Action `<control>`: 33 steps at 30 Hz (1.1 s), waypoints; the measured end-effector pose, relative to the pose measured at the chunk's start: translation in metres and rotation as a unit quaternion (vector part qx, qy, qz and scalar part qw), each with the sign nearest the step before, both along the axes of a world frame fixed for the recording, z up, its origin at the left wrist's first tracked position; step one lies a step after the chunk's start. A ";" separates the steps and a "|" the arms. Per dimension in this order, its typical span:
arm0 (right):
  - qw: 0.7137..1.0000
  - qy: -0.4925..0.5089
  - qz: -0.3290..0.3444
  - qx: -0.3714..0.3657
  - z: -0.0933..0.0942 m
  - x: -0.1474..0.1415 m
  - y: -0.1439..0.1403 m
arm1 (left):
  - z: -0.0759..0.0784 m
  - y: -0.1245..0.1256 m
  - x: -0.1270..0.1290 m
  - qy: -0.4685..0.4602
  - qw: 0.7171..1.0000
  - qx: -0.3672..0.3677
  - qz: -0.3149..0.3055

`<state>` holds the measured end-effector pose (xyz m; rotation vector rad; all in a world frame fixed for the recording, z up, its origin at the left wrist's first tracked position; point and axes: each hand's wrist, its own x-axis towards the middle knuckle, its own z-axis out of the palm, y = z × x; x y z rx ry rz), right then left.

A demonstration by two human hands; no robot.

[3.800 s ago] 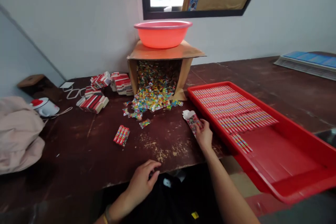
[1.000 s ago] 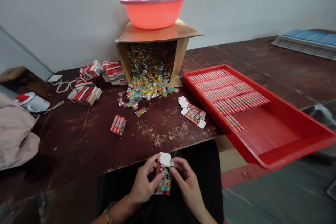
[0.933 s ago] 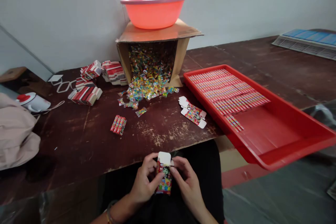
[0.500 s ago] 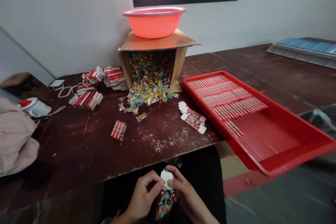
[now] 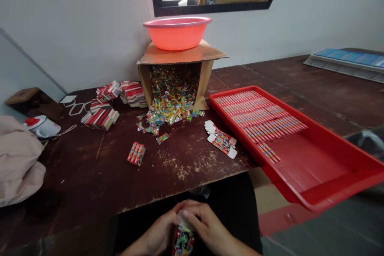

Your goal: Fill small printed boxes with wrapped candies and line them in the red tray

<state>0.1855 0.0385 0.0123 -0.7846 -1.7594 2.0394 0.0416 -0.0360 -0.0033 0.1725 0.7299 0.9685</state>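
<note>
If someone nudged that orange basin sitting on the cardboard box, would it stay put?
Probably not firmly. The orange basin looks like thin, light plastic, so it may slide. The cardboard box beneath lies on its side with a sloping top panel, so tipping seems possible.

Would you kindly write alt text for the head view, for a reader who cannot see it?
Both hands, left hand and right hand, hold a small printed cardboard carton below the edge of the worn dark wooden table. Behind are wrapped sweets spilling from a tipped cardboard box and a red plastic tray.
</note>
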 end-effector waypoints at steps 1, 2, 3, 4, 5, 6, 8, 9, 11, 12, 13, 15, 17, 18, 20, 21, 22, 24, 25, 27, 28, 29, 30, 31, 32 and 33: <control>1.000 0.003 -0.005 0.005 0.002 -0.001 -0.003 | 0.003 0.000 -0.001 -0.011 1.000 0.008 -0.003; 1.000 0.003 -0.016 0.001 0.004 -0.001 -0.006 | 0.006 0.000 -0.001 -0.019 1.000 0.011 -0.003; 1.000 0.005 -0.027 -0.005 0.005 -0.002 -0.008 | 0.009 0.000 -0.002 -0.022 1.000 0.010 -0.001; 0.999 0.010 -0.034 -0.012 0.007 -0.001 -0.010 | 0.011 0.001 -0.002 -0.025 1.000 0.010 -0.001; 0.999 0.016 -0.037 -0.018 0.008 -0.001 -0.012 | 0.013 0.001 -0.002 -0.024 1.000 0.012 0.001; 0.999 0.021 -0.037 -0.022 0.009 -0.001 -0.013 | 0.015 0.002 -0.002 -0.019 1.000 0.015 0.003; 0.999 0.019 -0.025 -0.020 0.012 -0.001 -0.012 | 0.017 0.003 -0.001 -0.007 1.000 0.012 0.000; 1.000 0.014 -0.019 -0.014 0.013 -0.001 -0.010 | 0.017 0.003 -0.001 -0.006 1.000 0.010 -0.002; 1.000 0.005 -0.012 0.003 0.012 -0.003 -0.006 | 0.013 0.000 -0.001 -0.015 1.000 0.013 -0.001; 1.000 0.000 -0.010 0.010 0.012 -0.004 -0.004 | 0.010 -0.002 -0.003 -0.023 1.000 0.017 0.004; 1.000 -0.009 -0.015 0.016 0.010 -0.005 -0.003 | 0.005 -0.004 -0.004 -0.033 0.999 0.022 0.012; 0.999 -0.031 -0.032 0.026 0.008 -0.008 -0.001 | -0.005 -0.011 -0.009 -0.038 0.998 0.038 0.021; 0.998 -0.035 -0.034 0.045 0.007 -0.009 -0.001 | -0.013 -0.018 -0.014 -0.030 0.998 0.061 0.017; 0.997 -0.029 -0.027 0.059 0.007 -0.010 -0.003 | -0.017 -0.022 -0.016 -0.025 0.997 0.073 0.015; 0.995 -0.012 -0.004 0.094 0.008 -0.008 -0.006 | -0.021 -0.027 -0.020 -0.020 0.996 0.088 0.024; 0.993 -0.007 0.009 0.116 0.009 -0.007 -0.008 | -0.022 -0.028 -0.021 -0.020 0.996 0.087 0.028; 0.990 -0.006 0.020 0.138 0.009 -0.005 -0.010 | -0.022 -0.029 -0.022 -0.020 0.996 0.084 0.029; 0.987 -0.006 0.029 0.157 0.008 -0.002 -0.012 | -0.019 -0.029 -0.022 -0.015 0.996 0.084 0.017; 0.989 -0.009 0.027 0.145 0.006 -0.001 -0.012 | -0.016 -0.028 -0.022 -0.006 0.996 0.091 0.003; 0.996 -0.030 -0.002 0.087 0.002 -0.001 -0.011 | -0.011 -0.026 -0.021 0.033 0.993 0.111 -0.031; 0.997 -0.046 -0.023 0.059 0.000 -0.002 -0.011 | -0.009 -0.025 -0.021 0.057 0.990 0.121 -0.046; 0.996 -0.065 -0.044 0.046 -0.002 -0.003 -0.010 | -0.008 -0.024 -0.020 0.078 0.987 0.128 -0.060; 0.994 -0.081 -0.058 0.050 -0.002 -0.004 -0.009 | -0.008 -0.024 -0.020 0.093 0.985 0.132 -0.066; 0.992 -0.087 -0.060 0.069 -0.001 -0.006 -0.008 | -0.008 -0.023 -0.020 0.098 0.984 0.135 -0.067; 0.991 -0.081 -0.051 0.096 0.000 -0.006 -0.008 | -0.009 -0.024 -0.020 0.096 0.984 0.139 -0.064; 0.990 -0.068 -0.029 0.124 0.004 -0.007 -0.007 | -0.010 -0.025 -0.021 0.092 0.984 0.143 -0.058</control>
